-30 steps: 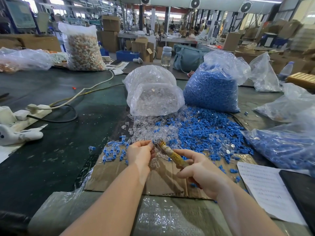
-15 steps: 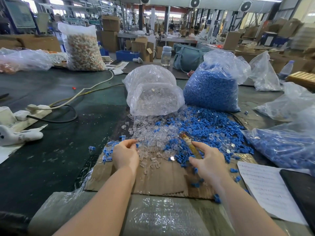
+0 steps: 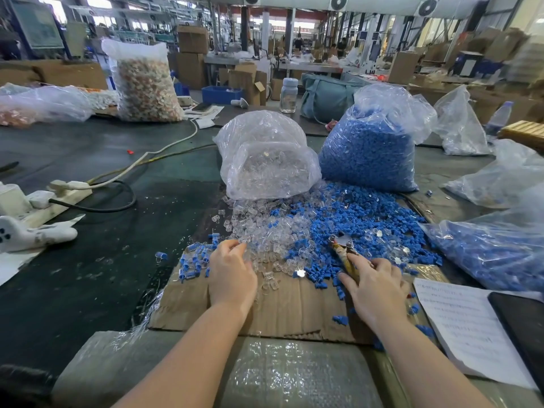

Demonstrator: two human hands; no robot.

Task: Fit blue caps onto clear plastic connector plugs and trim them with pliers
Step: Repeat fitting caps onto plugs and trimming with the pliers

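On the desk's cardboard sheet (image 3: pixel 282 307), the left hand (image 3: pixel 232 275) seems to pinch at the clear plugs (image 3: pixel 265 240); the right hand (image 3: pixel 374 287) grips the pliers (image 3: pixel 343 250) over the blue caps (image 3: pixel 353 219).

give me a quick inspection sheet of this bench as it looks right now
surface: dark green table with a cardboard sheet as work mat, bubble wrap at the near edge
job's things: loose clear plugs and blue caps spilled on the cardboard; capped pieces at its left; bag of clear plugs, bag of blue caps
clutter: printed paper, more plastic bags at right
hands: left hand reaches into the clear plugs; right hand holds pliers over the blue caps
cables: power strip with white and black cords at left
surroundings: factory floor with cardboard boxes, benches, ceiling fans
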